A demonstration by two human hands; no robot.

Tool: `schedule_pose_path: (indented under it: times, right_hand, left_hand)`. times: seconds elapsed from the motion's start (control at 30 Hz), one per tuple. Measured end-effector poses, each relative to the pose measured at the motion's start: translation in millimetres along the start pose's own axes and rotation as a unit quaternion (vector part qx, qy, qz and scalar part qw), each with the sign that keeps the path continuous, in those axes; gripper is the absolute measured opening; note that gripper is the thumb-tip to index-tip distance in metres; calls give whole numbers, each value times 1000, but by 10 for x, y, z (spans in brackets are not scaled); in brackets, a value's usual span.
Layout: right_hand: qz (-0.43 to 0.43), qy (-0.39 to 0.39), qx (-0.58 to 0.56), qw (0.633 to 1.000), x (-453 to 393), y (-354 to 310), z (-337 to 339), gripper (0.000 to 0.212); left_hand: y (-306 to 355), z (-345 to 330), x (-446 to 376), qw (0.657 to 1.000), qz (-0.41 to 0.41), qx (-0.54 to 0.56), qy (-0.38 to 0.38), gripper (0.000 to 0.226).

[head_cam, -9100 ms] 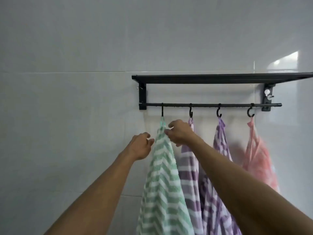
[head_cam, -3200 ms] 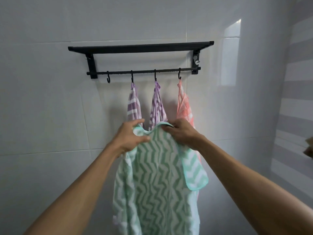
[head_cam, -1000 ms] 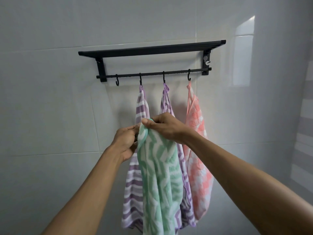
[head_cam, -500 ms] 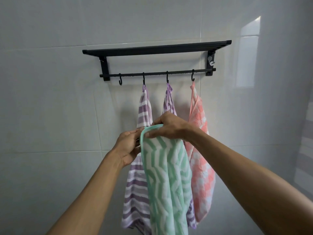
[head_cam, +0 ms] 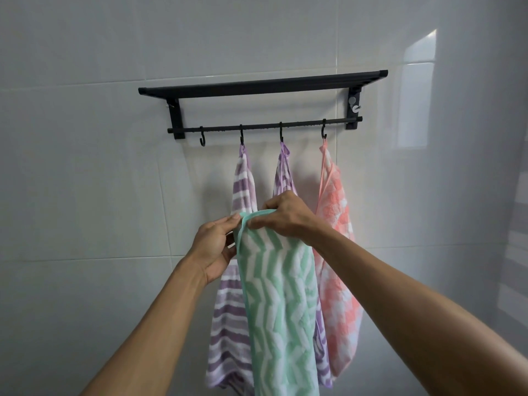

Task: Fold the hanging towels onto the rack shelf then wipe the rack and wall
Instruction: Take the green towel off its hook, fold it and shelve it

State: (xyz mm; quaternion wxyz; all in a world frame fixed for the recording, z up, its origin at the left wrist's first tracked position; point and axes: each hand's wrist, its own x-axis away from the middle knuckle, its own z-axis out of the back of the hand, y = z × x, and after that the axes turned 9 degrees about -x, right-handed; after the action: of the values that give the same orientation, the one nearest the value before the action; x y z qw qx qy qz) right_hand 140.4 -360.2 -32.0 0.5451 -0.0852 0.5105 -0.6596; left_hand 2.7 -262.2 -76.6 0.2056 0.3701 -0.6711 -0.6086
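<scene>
Hanging from rack hooks (head_cam: 241,137): three towels (head_cam: 243,195); shelf (head_cam: 263,84) bare.

Wall (head_cam: 85,172) is faced in large glossy pale grey tiles with thin grout lines. A bright rectangular reflection (head_cam: 417,90) sits upper right (source out of view). Side wall (head_cam: 517,238) shows faint horizontal bands.

We find the rack shelf (head_cam: 263,82) on the wall (head_cam: 85,167), its rail (head_cam: 263,127) below. Three towels (head_cam: 244,195) hang from the rail's hooks (leftmost hook (head_cam: 202,140) bare). A fourth towel (head_cam: 280,295) hangs before them, between both hands (head_cam: 285,215).
</scene>
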Motion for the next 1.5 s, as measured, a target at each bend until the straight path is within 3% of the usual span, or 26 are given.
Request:
schedule_pose_path:
  times: [0.13, 0.2, 0.37, 0.57, 0.63, 0.7, 0.77, 0.83, 0.93, 1.07, 1.23, 1.33, 1.4, 1.5]
  right_hand:
    - [3, 3, -16, 1000, -38, 28, -23, 28]
    - [1, -12, -32, 999, -39, 3, -4, 27]
    - [-25, -124, -30, 991, 48, 84, 138, 26]
    - [-225, -313, -81, 919, 326, 694, 170, 46]
    - [-255, -362, -5, 897, 383, 826, 152, 36]
    - [-260, -401, 163, 863, 380, 915, 202, 24]
    - [-263, -421, 281, 821, 381, 972, 307, 25]
    - [-242, -397, 277, 841, 362, 1007, 378, 29]
    - [-103, -329, 240, 908, 314, 850, 186, 23]
    - [10, -227, 86, 970, 190, 473, -441, 58]
    - [16, -162, -84, 983, 135, 329, -846, 48]
    - [12, -178, 34, 983, 203, 579, -819, 29]
    - [13, -194, 115, 974, 260, 827, -766, 28]
    - [-12, -181, 147, 972, 320, 1118, -632, 19]
  left_hand:
    - [9, 40, 60, 996, -34, -33, -75, 33]
    - [8, 69, 58, 994, -50, -52, -77, 30]
    - [91, 174, -58, 988, -89, -119, 46, 13]
    - [347, 713, -194, 964, -127, -161, 169, 12]
    - [395, 927, -236, 954, -132, -179, 201, 13]
    - [425, 1129, -245, 943, -139, -191, 234, 19]
    - [444, 1296, -207, 935, -143, -202, 254, 26]
    - [442, 1355, -154, 929, -147, -221, 259, 26]
    - [444, 1123, -89, 931, -156, -253, 212, 10]
    - [462, 669, -93, 933, -175, -287, 128, 15]
    - [590, 600, -98, 921, -207, -302, 134, 18]
    - [695, 768, -57, 917, -210, -287, 181, 20]
    - [759, 913, -33, 914, -206, -276, 214, 21]
    - [820, 1158, -20, 907, -204, -271, 251, 20]
